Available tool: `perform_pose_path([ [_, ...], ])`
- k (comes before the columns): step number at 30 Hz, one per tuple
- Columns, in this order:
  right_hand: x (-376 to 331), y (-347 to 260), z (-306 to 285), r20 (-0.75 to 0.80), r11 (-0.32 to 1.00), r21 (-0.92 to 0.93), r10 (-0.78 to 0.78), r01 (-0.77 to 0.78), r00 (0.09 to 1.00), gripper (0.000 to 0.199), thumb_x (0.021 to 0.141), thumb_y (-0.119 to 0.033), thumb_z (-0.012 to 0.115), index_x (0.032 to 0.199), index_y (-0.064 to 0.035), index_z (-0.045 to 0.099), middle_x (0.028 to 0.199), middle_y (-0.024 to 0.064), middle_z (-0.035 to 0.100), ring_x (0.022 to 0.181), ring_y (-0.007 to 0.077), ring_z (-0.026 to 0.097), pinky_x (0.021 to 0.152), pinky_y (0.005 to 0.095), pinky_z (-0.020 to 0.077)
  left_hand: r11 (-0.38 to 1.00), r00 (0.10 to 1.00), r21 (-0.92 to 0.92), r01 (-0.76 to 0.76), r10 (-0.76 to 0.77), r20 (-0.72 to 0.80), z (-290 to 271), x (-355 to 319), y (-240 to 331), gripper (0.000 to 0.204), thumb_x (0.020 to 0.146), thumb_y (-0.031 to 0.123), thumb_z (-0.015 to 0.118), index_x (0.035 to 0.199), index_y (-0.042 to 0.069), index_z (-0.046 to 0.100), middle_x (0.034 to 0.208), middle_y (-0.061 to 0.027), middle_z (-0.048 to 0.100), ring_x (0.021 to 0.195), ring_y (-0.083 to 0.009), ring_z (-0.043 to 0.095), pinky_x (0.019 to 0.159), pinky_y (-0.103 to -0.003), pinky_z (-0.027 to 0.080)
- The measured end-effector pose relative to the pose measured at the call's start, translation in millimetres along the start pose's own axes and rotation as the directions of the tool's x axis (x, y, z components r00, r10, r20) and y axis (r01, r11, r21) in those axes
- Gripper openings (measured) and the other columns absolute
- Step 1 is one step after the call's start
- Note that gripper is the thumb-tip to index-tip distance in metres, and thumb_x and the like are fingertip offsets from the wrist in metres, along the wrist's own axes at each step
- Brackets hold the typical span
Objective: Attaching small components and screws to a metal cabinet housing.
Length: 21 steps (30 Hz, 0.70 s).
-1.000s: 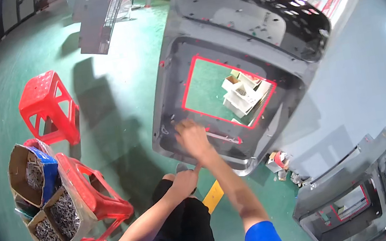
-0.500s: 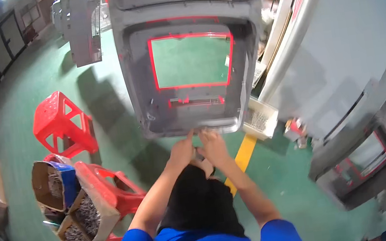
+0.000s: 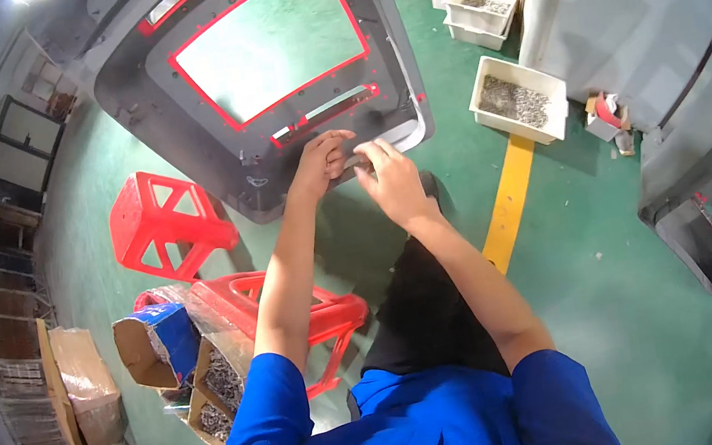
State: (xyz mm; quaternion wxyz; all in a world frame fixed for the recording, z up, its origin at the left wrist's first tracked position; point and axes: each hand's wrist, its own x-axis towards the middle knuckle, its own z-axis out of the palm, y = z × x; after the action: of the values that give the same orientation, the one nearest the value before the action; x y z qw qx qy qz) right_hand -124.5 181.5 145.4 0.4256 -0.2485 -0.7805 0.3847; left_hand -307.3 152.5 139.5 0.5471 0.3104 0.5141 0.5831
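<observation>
Standing on its edge on the green floor [image 3: 612, 212], a big grey panel [image 3: 171, 93] with a red-rimmed opening leans ahead of the person. Both hands meet at its lower rim: the left hand [image 3: 324, 159] has its fingers curled against the rim, the right hand [image 3: 391, 182] lies beside it with fingers loosely spread, and whether either pinches a small part I cannot tell. Left of the arms are two red stools [image 3: 168, 227] and boxes of screws [image 3: 184, 368]; to the right a white bin [image 3: 520, 98] of screws and a yellow line [image 3: 509, 199]
</observation>
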Motion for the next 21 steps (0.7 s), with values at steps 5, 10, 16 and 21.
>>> perform_pose_path([
  [5, 23, 13, 27, 0.061, 0.976, -0.178, -0.116, 0.125, 0.991, 0.021, 0.074, -0.012, 0.066, 0.092, -0.0060, 0.056, 0.093, 0.0105, 0.058, 0.089, 0.0304, 0.060, 0.074, 0.0412, 0.0490, 0.993, 0.983, -0.091, 0.077, -0.091, -0.158, 4, 0, -3, 0.020, 0.088, 0.017, 0.050, 0.098, 0.003, 0.061, 0.065, 0.0027, 0.045, 0.044, -0.0037, 0.031, 0.037, -0.018, 0.023],
  [10, 30, 13, 32, 0.130, 0.974, -0.142, -0.158, 0.176, 0.979, 0.029, 0.068, -0.015, 0.070, 0.091, -0.0034, 0.057, 0.094, 0.0124, 0.059, 0.094, 0.0309, 0.059, 0.079, 0.0423, 0.0493, 0.973, 0.978, -0.231, -0.008, -0.041, -0.205, 1, -6, -11, 0.017, 0.088, 0.014, 0.048, 0.097, 0.004, 0.059, 0.067, 0.0013, 0.049, 0.046, -0.0043, 0.039, 0.037, -0.018, 0.027],
  [16, 33, -4, 25, 0.201, 0.917, -0.291, -0.221, 0.274, 0.954, 0.021, 0.069, -0.018, 0.067, 0.085, -0.0044, 0.063, 0.090, 0.0101, 0.059, 0.090, 0.0272, 0.060, 0.076, 0.0392, 0.0500, 0.936, 0.978, -0.352, -0.011, -0.064, -0.201, 5, -6, -20, 0.016, 0.091, 0.019, 0.048, 0.093, 0.007, 0.059, 0.070, 0.0004, 0.056, 0.052, -0.0075, 0.050, 0.043, -0.021, 0.037],
  [21, 38, -5, 26, 0.266, 0.763, -0.557, -0.211, 0.328, 0.941, 0.012, 0.075, -0.012, 0.061, 0.082, -0.0039, 0.066, 0.089, 0.0102, 0.062, 0.090, 0.0256, 0.062, 0.074, 0.0364, 0.0521, 0.867, 0.954, -0.498, -0.001, -0.148, -0.260, 59, -12, 0, 0.018, 0.093, 0.022, 0.046, 0.087, 0.010, 0.058, 0.069, 0.0015, 0.056, 0.053, -0.0080, 0.051, 0.041, -0.021, 0.036],
])
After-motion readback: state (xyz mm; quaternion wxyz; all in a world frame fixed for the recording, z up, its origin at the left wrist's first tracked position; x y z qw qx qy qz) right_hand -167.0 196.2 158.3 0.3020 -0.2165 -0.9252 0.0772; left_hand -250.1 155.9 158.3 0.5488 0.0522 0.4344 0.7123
